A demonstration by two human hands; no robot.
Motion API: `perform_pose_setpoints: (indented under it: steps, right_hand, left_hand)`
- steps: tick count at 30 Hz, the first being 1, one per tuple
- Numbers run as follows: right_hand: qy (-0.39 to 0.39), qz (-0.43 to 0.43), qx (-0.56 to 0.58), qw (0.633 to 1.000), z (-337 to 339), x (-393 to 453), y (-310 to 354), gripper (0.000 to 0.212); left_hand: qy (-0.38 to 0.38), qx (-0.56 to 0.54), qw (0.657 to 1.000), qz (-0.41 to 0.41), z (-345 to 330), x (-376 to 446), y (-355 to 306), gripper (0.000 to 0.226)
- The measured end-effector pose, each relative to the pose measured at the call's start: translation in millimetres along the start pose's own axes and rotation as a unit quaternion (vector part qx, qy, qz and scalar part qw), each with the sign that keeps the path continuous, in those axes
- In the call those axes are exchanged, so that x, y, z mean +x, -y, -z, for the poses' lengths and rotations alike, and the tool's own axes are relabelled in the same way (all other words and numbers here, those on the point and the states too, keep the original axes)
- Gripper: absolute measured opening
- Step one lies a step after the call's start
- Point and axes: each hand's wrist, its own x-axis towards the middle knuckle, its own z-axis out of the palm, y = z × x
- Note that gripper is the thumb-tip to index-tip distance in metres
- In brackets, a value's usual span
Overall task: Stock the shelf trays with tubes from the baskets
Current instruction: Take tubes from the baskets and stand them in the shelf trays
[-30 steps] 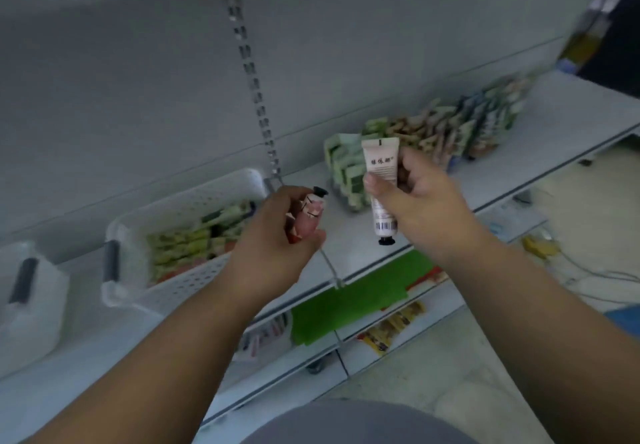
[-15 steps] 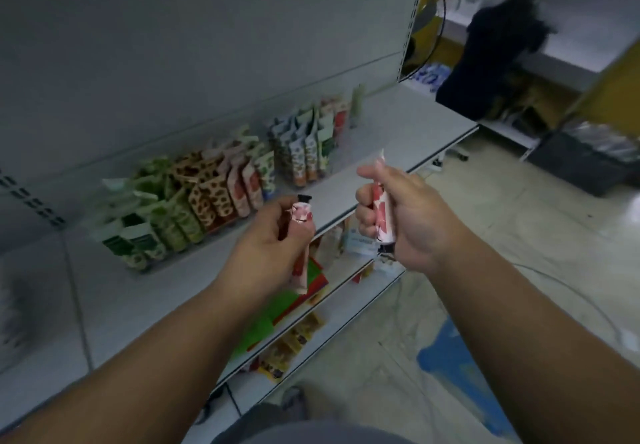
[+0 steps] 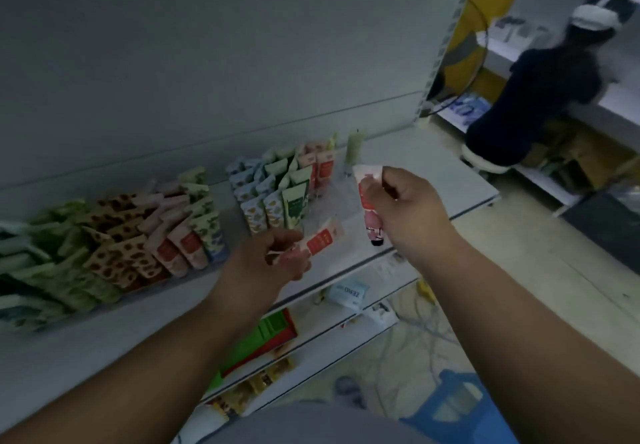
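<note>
Lots of tubes (image 3: 270, 197) already stand in rows on the shelf (image 3: 433, 180); the left hand (image 3: 273, 263) pinches one red tube (image 3: 320, 241); the right hand (image 3: 405, 208) pinches another pink tube (image 3: 369, 201); both still need a spot.

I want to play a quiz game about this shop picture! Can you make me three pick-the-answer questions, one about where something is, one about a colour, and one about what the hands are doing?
1. Where is the pale green tube that stands alone?
A. On the floor
B. On the shelf, right of the rows of tubes
C. In the left hand

2. What colour is the label on the tube in the left hand?
A. Red
B. Blue
C. Black

3. How does the right hand hold its tube?
A. Lying flat
B. Upright, cap up
C. Upright, black cap down

Answers: 1 B, it stands by itself past the pink tubes. 2 A, a red patch shows on the white tube. 3 C, the black cap hangs at the bottom.
</note>
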Motion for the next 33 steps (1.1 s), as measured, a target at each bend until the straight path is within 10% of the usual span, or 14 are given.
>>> perform_pose_setpoints:
  steps: [10,22,25,30,33]
  right_hand:
    - [0.127,0.242,-0.176,0.946,-7,112,-32,0.016]
    - [0.225,0.249,-0.196,0.921,-23,131,-61,0.023]
    - [0.177,0.231,-0.139,0.947,-1,120,-55,0.009]
    - [0.323,0.184,-0.115,0.921,25,106,-37,0.005]
    - [0.253,0.219,-0.168,0.927,33,124,-35,0.003]
  left_hand:
    - [-0.211,-0.05,0.976,0.013,-69,5,15,0.018]
    - [-0.273,-0.069,0.959,-0.002,-94,10,3,0.015]
    - [-0.282,-0.03,0.959,0.001,-98,18,1,0.014]
    - [-0.269,0.04,0.962,-0.032,-107,42,-6,0.017]
    - [-0.282,0.157,0.943,-0.083,-114,49,-6,0.031]
